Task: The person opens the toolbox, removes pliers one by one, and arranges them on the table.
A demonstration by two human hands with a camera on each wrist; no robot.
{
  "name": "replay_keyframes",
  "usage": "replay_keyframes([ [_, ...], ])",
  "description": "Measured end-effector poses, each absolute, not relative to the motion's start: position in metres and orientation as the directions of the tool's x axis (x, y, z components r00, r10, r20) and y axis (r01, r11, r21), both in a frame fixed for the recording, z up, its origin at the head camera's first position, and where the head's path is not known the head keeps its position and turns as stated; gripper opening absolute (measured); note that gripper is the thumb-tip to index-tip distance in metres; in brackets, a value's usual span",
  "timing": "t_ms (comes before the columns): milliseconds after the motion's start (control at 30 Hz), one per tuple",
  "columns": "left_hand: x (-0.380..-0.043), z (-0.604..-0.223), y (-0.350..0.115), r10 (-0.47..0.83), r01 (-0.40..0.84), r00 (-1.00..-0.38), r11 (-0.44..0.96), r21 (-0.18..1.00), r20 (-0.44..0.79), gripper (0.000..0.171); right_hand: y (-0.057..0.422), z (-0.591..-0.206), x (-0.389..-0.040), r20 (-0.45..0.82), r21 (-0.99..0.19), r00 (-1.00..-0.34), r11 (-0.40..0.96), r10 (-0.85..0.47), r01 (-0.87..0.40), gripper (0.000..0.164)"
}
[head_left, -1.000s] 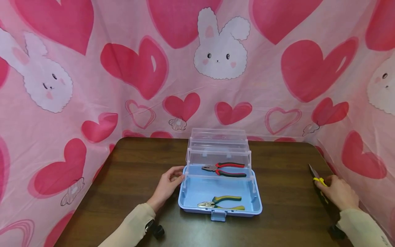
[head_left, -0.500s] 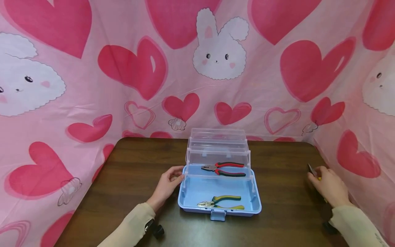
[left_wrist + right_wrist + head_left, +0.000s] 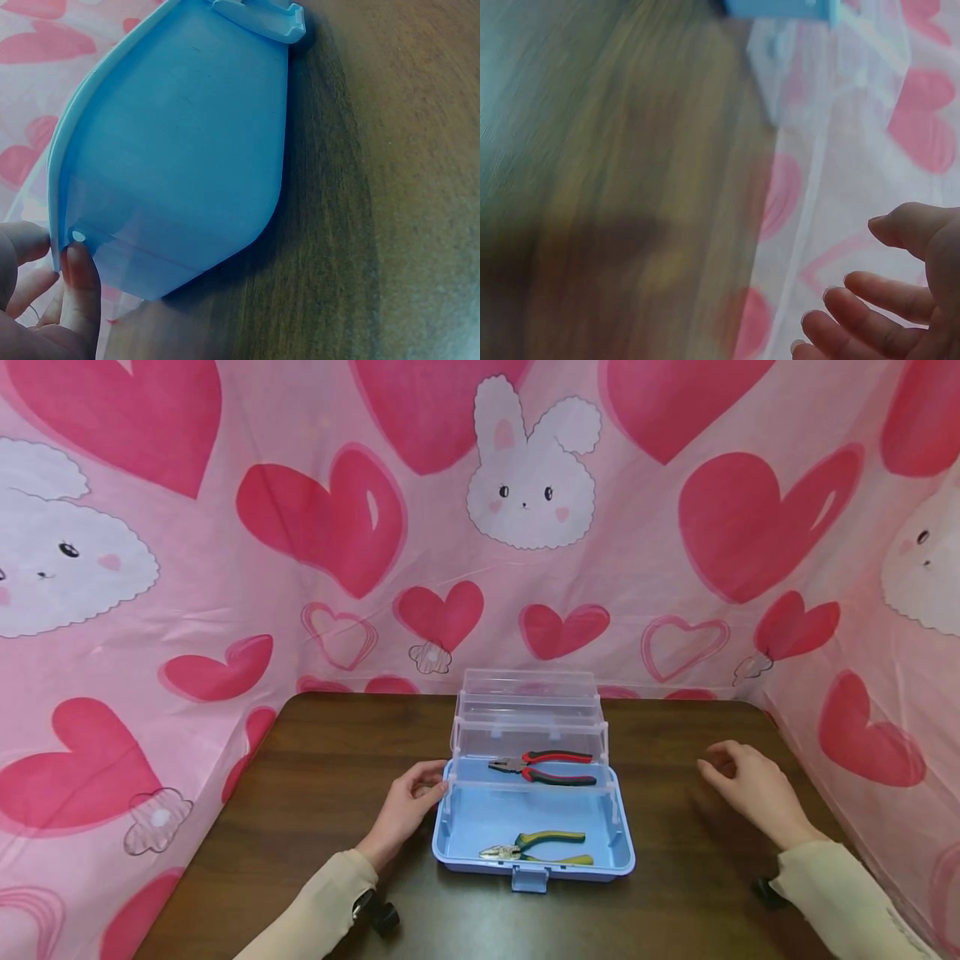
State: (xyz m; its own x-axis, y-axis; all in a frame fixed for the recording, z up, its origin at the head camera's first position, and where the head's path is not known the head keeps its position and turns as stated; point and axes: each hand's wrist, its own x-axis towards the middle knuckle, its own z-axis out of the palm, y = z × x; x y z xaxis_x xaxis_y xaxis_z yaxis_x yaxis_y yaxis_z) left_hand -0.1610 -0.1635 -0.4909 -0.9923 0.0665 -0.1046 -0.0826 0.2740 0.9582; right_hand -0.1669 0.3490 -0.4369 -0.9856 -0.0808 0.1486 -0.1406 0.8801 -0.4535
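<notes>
My left hand (image 3: 405,810) holds the left rim of an open blue toolbox (image 3: 442,852); in the left wrist view thumb and fingers (image 3: 81,292) pinch the rim near its corner. Green-and-yellow pliers (image 3: 551,837) lie in the bottom of the box. Above them, red-and-black pliers (image 3: 558,757) rest on a raised clear tray (image 3: 480,785). To the right of the box, my right hand (image 3: 753,789) hovers over the table with loosely bent fingers. In the right wrist view its fingers (image 3: 885,322) are spread with nothing between them. The scissors seen earlier do not show in the head view.
The toolbox's clear lid (image 3: 528,685) stands raised at the back. A latch (image 3: 530,881) hangs at the front of the box. The brown wooden table (image 3: 337,735) is bordered by pink cloth (image 3: 645,560) with hearts and rabbits.
My right hand moves from the yellow-handled scissors at the right edge leftward toward the toolbox, its fingers now without them. My left hand stays on the rim.
</notes>
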Motion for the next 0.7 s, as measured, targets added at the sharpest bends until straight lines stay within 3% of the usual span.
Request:
replay_keyframes([
  [300,-0.16,-0.492,-0.164,0.064,-0.085,-0.992,0.262,0.961,-0.105,0.038,0.303,-0.42,-0.17,0.064,-0.495,-0.989,0.857,-0.132,-0.146,0.044],
  [700,-0.16,-0.492,-0.164,0.058,-0.097,-0.992,0.261,0.961,-0.115,0.04,0.243,-0.409,-0.179,0.158,-0.477,-0.952,0.824,-0.263,-0.307,0.035],
])
